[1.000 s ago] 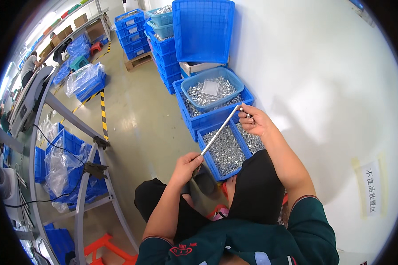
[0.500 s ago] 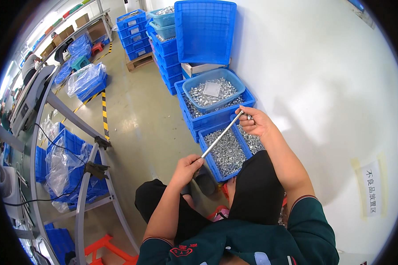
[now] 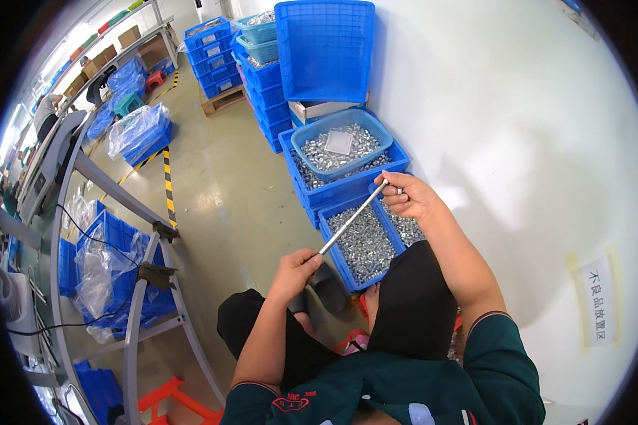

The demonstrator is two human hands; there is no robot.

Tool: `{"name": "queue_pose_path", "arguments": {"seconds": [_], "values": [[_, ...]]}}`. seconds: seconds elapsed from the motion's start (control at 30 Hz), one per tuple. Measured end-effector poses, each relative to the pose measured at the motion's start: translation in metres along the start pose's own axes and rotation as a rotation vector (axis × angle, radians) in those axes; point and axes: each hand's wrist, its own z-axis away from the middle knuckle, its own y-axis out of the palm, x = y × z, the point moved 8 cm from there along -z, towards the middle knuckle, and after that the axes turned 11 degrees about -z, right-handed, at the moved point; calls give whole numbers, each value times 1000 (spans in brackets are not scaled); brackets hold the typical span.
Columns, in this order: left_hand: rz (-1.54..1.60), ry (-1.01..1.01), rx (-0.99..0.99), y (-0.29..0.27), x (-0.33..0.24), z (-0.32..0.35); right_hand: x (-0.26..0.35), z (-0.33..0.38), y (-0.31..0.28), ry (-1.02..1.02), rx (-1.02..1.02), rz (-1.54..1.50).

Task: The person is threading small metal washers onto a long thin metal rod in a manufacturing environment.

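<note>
At centre, a thin metal rod (image 3: 352, 218) held slantwise from 7 o'clock up to 1 o'clock. Left hand (image 3: 295, 268) curled shut around the lower end, thumb on top. Right hand (image 3: 408, 196) at the upper end, fingertips pinched on the rod tip — a small silvery part apparently caught there, too small to tell. Directly beneath the rod, a blue crate (image 3: 361, 244) full of small silver metal parts. Just beyond at 12 o'clock, a second blue crate (image 3: 347, 185) of the same parts, with a light-blue basin (image 3: 342, 143) resting in it. Stacked blue crates (image 3: 269, 92) farther off at 11 o'clock — white wall (image 3: 517, 142) at 3 o'clock.
</note>
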Motion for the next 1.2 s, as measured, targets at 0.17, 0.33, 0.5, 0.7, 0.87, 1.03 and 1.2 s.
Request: {"name": "queue_pose_path", "arguments": {"seconds": [0.17,0.33,0.5,0.7,0.87,1.03,1.2], "values": [[112,10,98,14,-8,0,-3,2,3,8,13,-24],[226,-39,178,26,-14,3,-5,4,11,4,84,-71],[267,-49,179,27,-17,2,6,10,18,-186,39,31],[285,-74,169,33,-17,-3,-6,9,24,-209,-93,412],[333,-25,150,33,-20,-12,-38,2,35,14,-63,518],[337,-16,97,26,-20,-11,-27,-7,-2,128,-98,136],[316,-38,65,20,-17,-7,-17,-12,-27,81,-233,-68]]}}
